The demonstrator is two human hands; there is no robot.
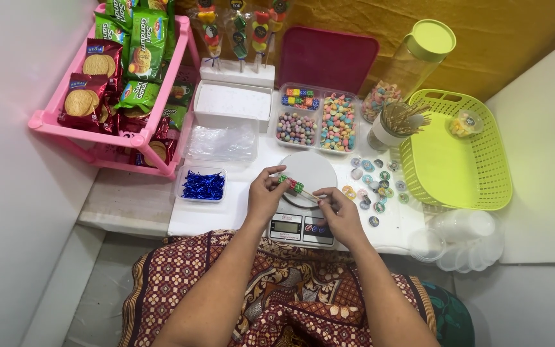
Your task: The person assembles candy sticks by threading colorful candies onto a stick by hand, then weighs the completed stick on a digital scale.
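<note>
My left hand (264, 193) pinches the candy end of a thin wooden skewer (306, 193) threaded with red and green candy pieces (291, 184). My right hand (338, 212) grips the skewer's bare lower end. Both hands hover over the round white platform of a small digital kitchen scale (303, 225). Just behind the scale sits a clear divided tray of coloured candies (319, 119).
A pink rack (107, 125) holds biscuit packets at left. A small clear box of blue twist ties (203, 185), a cup of skewers (396, 125), scattered round stickers (374, 183), a green basket (454, 151), a lidded candy jar (412, 61) and finished candy skewers (239, 35) surround the scale.
</note>
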